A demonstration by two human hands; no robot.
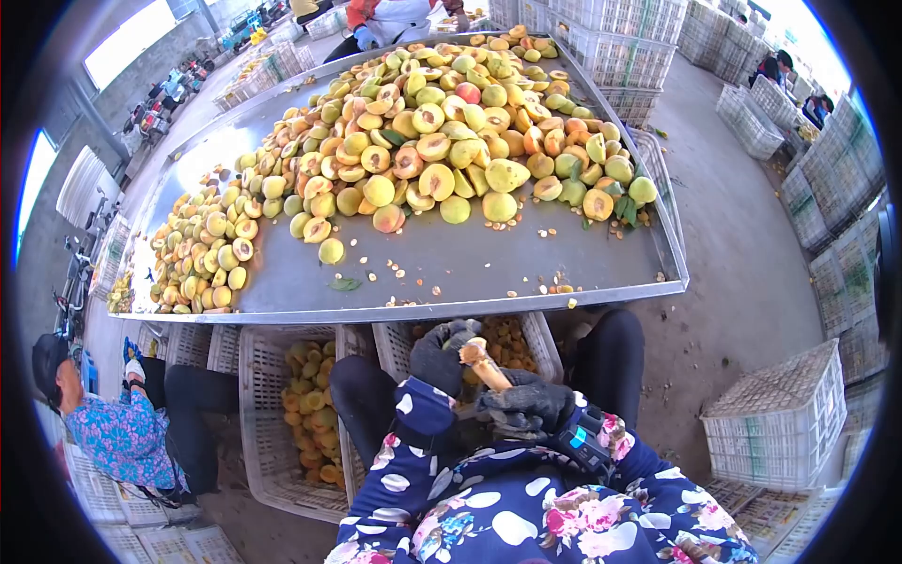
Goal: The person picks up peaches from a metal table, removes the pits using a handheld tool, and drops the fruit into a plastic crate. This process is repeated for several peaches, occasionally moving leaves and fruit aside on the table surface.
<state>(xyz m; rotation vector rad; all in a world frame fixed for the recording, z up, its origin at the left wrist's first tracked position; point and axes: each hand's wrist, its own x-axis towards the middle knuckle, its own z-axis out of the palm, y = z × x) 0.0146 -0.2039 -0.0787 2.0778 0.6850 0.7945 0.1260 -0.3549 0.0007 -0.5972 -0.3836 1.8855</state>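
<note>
My right hand, in a dark glove, is closed round a short, light-brown wooden-looking piece with a rough upper end. Its exact kind does not show. Just left of that piece, my left hand is gloved too, with its fingers curled. Whatever those fingers hold, if anything, is hidden. Both hands are above a white crate of cut fruit between my knees. In front, a metal table carries a large heap of peaches, many of them halved.
Another crate of peaches stands on the left. A person in a blue patterned top sits beside it. Across the table is a person with a blue glove. Stacked crates line the right side. Pits and leaves lie on the table.
</note>
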